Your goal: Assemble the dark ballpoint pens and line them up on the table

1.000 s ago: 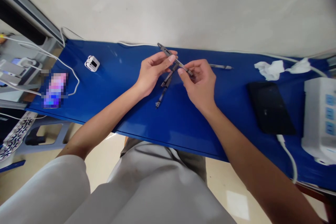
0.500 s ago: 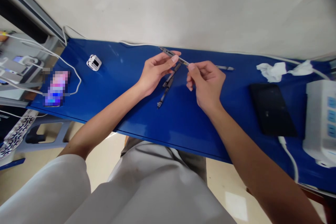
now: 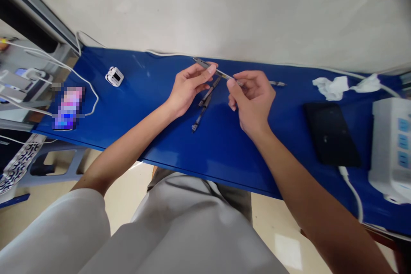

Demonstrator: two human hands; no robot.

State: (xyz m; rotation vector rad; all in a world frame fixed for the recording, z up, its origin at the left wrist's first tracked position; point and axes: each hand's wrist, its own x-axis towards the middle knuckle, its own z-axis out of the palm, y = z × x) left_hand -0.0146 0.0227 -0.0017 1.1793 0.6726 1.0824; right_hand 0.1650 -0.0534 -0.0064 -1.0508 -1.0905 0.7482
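My left hand (image 3: 189,89) pinches the grey end of a pen (image 3: 225,75) between thumb and fingers, its tip pointing up and left. The pen's slim, pale shaft runs down to my right hand (image 3: 254,98), whose thumb and forefinger are closed on the other end. Whether that shaft is the barrel or a bare refill I cannot tell. Beneath the hands, more pens (image 3: 201,113) with clear barrels and dark parts lie on the blue table (image 3: 192,154). Another pen (image 3: 278,83) shows partly behind my right hand.
A small white device (image 3: 114,76) and a phone (image 3: 69,108) lie to the left. On the right are crumpled tissues (image 3: 330,88), a black tablet-like device (image 3: 331,135) with a white cable, and a white box (image 3: 390,150). A pale wall (image 3: 205,17) rises behind the table.
My hands have drawn slightly apart, and more of the pen's shaft shows between them. My left hand has shifted a little left. The pens on the table have not moved.
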